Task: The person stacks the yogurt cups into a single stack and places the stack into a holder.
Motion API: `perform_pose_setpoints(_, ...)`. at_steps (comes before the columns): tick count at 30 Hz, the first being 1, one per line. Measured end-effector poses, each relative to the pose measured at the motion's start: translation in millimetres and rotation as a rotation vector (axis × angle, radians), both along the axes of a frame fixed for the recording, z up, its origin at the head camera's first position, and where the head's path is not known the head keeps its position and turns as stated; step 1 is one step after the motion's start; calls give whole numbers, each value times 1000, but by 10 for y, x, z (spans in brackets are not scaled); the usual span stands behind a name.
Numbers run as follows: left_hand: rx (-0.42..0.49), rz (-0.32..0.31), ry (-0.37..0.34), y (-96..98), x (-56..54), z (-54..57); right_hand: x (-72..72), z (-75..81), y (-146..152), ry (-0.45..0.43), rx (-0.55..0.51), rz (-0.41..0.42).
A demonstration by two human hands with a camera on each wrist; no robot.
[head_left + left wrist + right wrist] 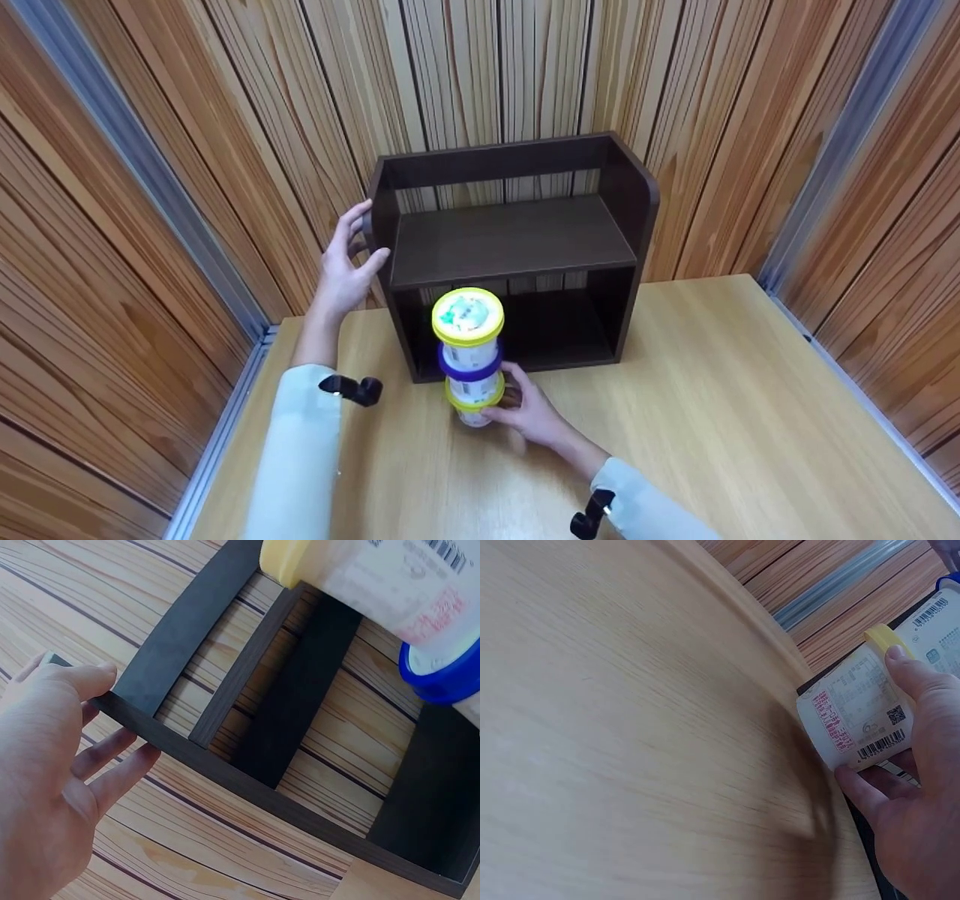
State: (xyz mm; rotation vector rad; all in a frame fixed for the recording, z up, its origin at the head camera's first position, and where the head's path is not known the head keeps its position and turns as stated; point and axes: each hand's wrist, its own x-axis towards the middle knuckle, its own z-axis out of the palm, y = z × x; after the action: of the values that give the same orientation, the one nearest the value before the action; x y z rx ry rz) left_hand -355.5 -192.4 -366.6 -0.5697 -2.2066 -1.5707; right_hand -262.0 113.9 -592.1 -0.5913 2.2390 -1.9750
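Observation:
Three white tubs stand stacked in front of a dark brown two-tier shelf point(517, 236). Yellow lids top the upper tub point(468, 319) and the bottom tub point(474, 416), while the middle tub point(474, 388) has a blue-purple lid. My right hand point(536, 416) grips the bottom tub from its right side, thumb near the yellow lid in the right wrist view and a finger by the base. With my left hand point(345, 277) I hold the front edge of the shelf's left side panel point(225, 780), thumb on one face and fingers on the other.
The shelf stands on a light wooden table point(712, 420) against a wood-plank wall point(517, 67). Metal strips point(214, 420) run along the wall corners and the table's sides. Black wrist cameras point(351, 389) sit on both sleeves.

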Motion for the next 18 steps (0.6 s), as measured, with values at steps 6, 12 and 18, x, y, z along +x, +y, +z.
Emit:
perform_pose_setpoints(6,3,-6,2,-1,4,0,30,72,82,25,11,25)
perform_pose_setpoints(12,-4,-1,14,-1,-1,6,42,166,142,13,-2,27)
perform_pose_setpoints(18,-9,2,5,-4,-3,-10,63,272,218,-7,32,8)
